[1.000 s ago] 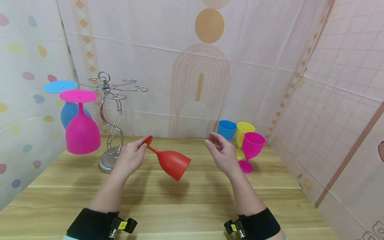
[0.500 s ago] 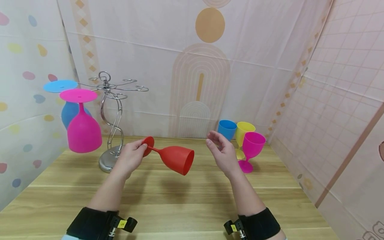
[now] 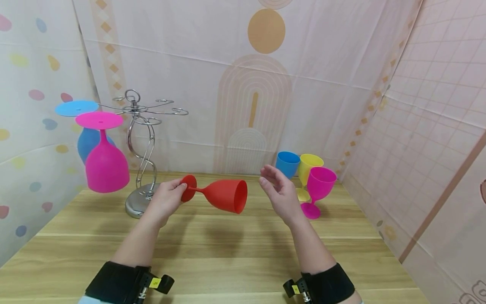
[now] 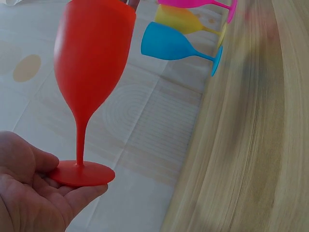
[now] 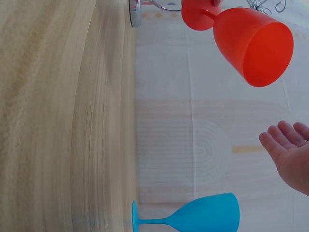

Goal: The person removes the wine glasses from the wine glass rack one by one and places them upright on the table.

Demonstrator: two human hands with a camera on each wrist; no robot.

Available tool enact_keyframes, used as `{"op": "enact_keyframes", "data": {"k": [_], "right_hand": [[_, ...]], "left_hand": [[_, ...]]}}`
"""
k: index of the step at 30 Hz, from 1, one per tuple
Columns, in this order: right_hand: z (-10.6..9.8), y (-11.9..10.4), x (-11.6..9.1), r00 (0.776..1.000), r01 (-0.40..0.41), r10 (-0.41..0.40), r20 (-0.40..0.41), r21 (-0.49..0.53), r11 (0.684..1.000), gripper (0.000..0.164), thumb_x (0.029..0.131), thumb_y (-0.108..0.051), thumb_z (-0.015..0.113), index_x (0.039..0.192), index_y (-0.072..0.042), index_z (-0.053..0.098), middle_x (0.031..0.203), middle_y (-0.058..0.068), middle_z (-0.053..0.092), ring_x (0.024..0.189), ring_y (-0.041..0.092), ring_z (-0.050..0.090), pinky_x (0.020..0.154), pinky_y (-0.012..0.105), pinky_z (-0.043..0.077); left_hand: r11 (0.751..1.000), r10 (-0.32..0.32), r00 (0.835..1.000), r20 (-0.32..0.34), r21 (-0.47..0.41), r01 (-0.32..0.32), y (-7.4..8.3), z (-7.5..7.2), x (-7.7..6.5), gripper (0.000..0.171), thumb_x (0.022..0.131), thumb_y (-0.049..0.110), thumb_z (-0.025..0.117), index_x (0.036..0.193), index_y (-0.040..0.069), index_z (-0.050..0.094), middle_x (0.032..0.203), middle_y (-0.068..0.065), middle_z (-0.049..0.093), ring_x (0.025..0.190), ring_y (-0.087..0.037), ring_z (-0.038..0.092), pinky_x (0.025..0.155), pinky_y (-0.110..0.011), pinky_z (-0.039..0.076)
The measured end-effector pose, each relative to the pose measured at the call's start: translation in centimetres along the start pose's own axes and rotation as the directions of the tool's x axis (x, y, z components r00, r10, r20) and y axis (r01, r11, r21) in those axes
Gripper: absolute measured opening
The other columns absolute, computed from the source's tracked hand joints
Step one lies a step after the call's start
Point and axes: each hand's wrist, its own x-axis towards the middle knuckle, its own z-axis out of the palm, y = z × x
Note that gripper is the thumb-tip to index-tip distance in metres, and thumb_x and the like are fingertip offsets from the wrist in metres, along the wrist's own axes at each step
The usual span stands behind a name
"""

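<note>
A red plastic wine glass [image 3: 224,195] lies sideways in the air above the table, its mouth facing right. My left hand [image 3: 167,198] pinches the edge of its round foot; in the left wrist view the thumb [image 4: 46,159] is on one face and fingers are beneath the other. Across from the mouth, my right hand [image 3: 280,192] is held up with relaxed fingers and nothing in it. Beyond that hand stand upright a blue goblet [image 3: 287,164], a yellow goblet [image 3: 309,169] and a magenta goblet [image 3: 320,185].
A chrome stemware rack [image 3: 142,158] with looped arms stands behind the left hand. From its left side hang a magenta goblet [image 3: 106,169] and a blue goblet [image 3: 85,145], upside down. The wooden table [image 3: 235,270] meets a patterned curtain [image 3: 182,63] at the back.
The red wine glass has tilted up from slanting downward to nearly level, its mouth turning toward the right. Both hands have stayed almost in place.
</note>
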Motion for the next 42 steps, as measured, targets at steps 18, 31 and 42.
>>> {"op": "enact_keyframes", "data": {"k": [18,31,42], "right_hand": [[0.9,-0.4,-0.4,0.995,0.007,-0.018,0.097,0.114,0.993,0.072,0.093,-0.03,0.076,0.155,-0.022,0.041,0.148,-0.005,0.051,0.137,0.019,0.048,0.107,0.034,0.046],[2.5,-0.3,-0.5,0.992,0.009,-0.031,0.124,0.175,0.985,0.088,0.087,-0.018,0.082,0.159,-0.019,0.031,0.15,-0.002,0.048,0.138,0.019,0.046,0.108,0.039,0.046],[3.5,0.2,-0.7,0.993,-0.042,0.013,0.12,0.243,0.969,0.09,0.086,-0.017,0.083,0.159,-0.017,0.031,0.148,-0.001,0.05,0.133,0.022,0.05,0.106,0.042,0.047]], "left_hand": [[0.964,-0.086,0.993,0.084,-0.246,0.104,0.1,0.7,0.1,0.048,0.11,0.016,0.037,0.15,-0.011,0.037,0.146,-0.031,0.045,0.128,-0.042,0.052,0.104,-0.044,0.048],[0.945,-0.09,0.989,0.116,-0.304,0.122,0.2,1.0,0.1,0.048,0.11,0.016,0.036,0.151,-0.01,0.038,0.144,-0.031,0.047,0.125,-0.038,0.056,0.097,-0.033,0.053],[0.932,-0.088,0.987,0.132,-0.338,0.128,0.3,1.5,-0.1,0.047,0.11,0.015,0.037,0.15,-0.01,0.039,0.144,-0.03,0.046,0.123,-0.037,0.056,0.096,-0.032,0.054]]}}
